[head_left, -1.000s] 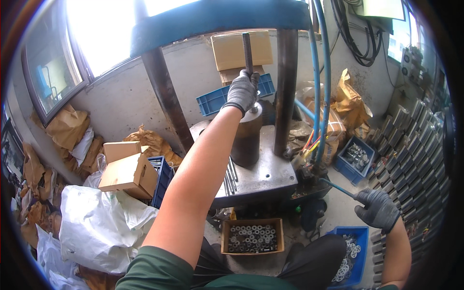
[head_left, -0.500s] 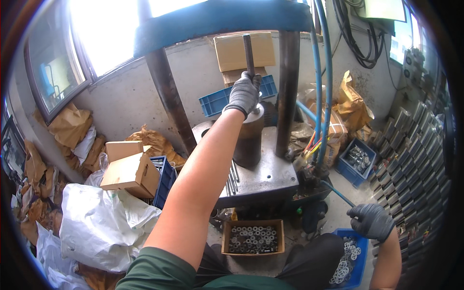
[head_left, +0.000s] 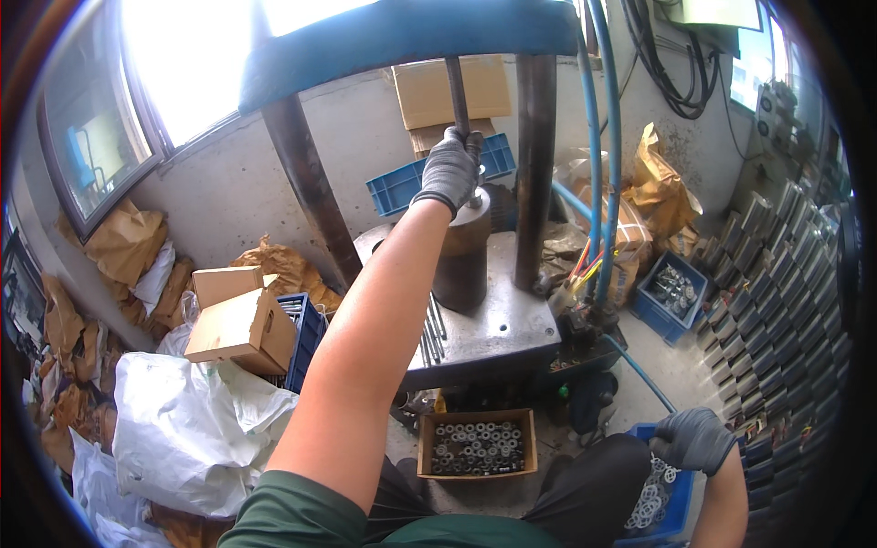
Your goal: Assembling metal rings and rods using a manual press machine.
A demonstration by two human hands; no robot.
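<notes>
My left arm reaches out to the press, and my gloved left hand (head_left: 449, 171) is closed round the lower part of an upright dark rod (head_left: 458, 96). This rod stands under the blue beam (head_left: 411, 38). Just below the hand is a thick dark cylinder (head_left: 461, 260) on the metal press table (head_left: 507, 310), with a small shiny pin at its top. At the lower right, my gloved right hand (head_left: 694, 440) is closed at the end of a thin blue lever (head_left: 641, 373); its palm side is hidden. That hand is above a blue bin (head_left: 678, 511) of pale ring-shaped parts (head_left: 650, 500).
Several thin rods (head_left: 433, 333) lie on the press table. A carton (head_left: 477, 475) of small round parts sits between my legs. Left are a white sack (head_left: 187, 434) and a cardboard box (head_left: 242, 324). Stacked metal tubes (head_left: 776, 301) and a blue crate (head_left: 671, 297) stand right.
My right hand has moved down with the lever's end, closer to the blue bin. My left hand stays on the rod. The whole view has shifted slightly.
</notes>
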